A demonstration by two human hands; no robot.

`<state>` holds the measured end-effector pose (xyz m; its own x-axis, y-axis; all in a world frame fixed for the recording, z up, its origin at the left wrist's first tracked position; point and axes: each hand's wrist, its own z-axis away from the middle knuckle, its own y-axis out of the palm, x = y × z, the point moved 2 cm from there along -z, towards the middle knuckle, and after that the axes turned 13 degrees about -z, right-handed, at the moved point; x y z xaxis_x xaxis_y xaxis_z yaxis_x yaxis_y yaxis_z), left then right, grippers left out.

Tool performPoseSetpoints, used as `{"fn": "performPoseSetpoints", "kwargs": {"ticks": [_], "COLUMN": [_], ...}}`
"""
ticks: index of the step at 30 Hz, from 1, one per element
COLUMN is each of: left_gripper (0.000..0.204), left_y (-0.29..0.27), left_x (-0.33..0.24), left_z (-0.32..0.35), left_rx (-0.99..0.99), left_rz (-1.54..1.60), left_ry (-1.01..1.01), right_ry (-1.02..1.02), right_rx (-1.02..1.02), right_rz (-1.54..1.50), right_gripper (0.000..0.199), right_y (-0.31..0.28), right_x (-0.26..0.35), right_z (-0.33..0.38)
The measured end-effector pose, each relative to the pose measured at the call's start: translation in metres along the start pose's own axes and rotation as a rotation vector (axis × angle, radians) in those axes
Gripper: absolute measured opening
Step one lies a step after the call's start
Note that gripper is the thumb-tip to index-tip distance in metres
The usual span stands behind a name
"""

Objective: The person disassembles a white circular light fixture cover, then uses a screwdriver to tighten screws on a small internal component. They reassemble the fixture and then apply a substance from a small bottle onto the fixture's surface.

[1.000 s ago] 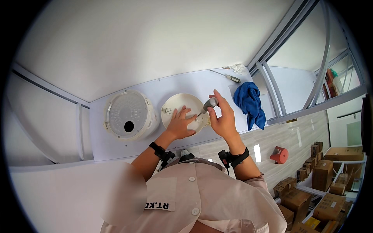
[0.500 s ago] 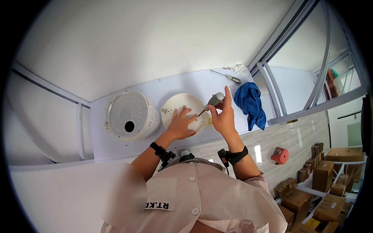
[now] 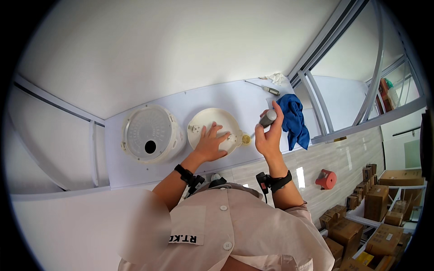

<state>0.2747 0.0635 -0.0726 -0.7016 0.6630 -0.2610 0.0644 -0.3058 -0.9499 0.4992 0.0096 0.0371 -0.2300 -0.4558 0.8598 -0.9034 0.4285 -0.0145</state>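
Note:
My left hand [image 3: 211, 143] lies flat with spread fingers on a round white disc-shaped cover [image 3: 212, 124] on the pale table. My right hand [image 3: 270, 135] is closed around a grey-handled screwdriver [image 3: 266, 119], held upright just right of the cover, its thin shaft slanting down toward the cover's right edge. A small yellow round part [image 3: 246, 139] sits at that edge. To the left stands a white round appliance body [image 3: 149, 133] with a ribbed top and a dark hole.
A blue cloth [image 3: 294, 119] lies right of my right hand. A second screwdriver [image 3: 264, 88] and a crumpled white item [image 3: 276, 77] lie at the table's far side. Below right are a red object [image 3: 326, 179] on the floor and several cardboard boxes [image 3: 377, 203].
My right hand has lifted the screwdriver up and to the right, away from the cover's edge. My left hand has stayed on the cover.

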Motion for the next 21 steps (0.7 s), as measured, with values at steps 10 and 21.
{"fn": "performPoseSetpoints", "kwargs": {"ticks": [10, 21], "left_gripper": [0.074, 0.066], "left_y": [-0.003, 0.001], "left_x": [-0.002, -0.001], "left_z": [-0.001, 0.002], "left_rx": [0.025, -0.036], "left_rz": [-0.023, -0.023], "left_ry": [0.001, 0.015], "right_ry": [0.052, 0.108], "right_rx": [0.561, 0.668], "right_rz": [0.535, 0.749], "right_gripper": [0.024, 0.014], "right_y": [0.031, 0.052], "right_x": [-0.027, -0.075], "right_z": [0.02, 0.035]}}
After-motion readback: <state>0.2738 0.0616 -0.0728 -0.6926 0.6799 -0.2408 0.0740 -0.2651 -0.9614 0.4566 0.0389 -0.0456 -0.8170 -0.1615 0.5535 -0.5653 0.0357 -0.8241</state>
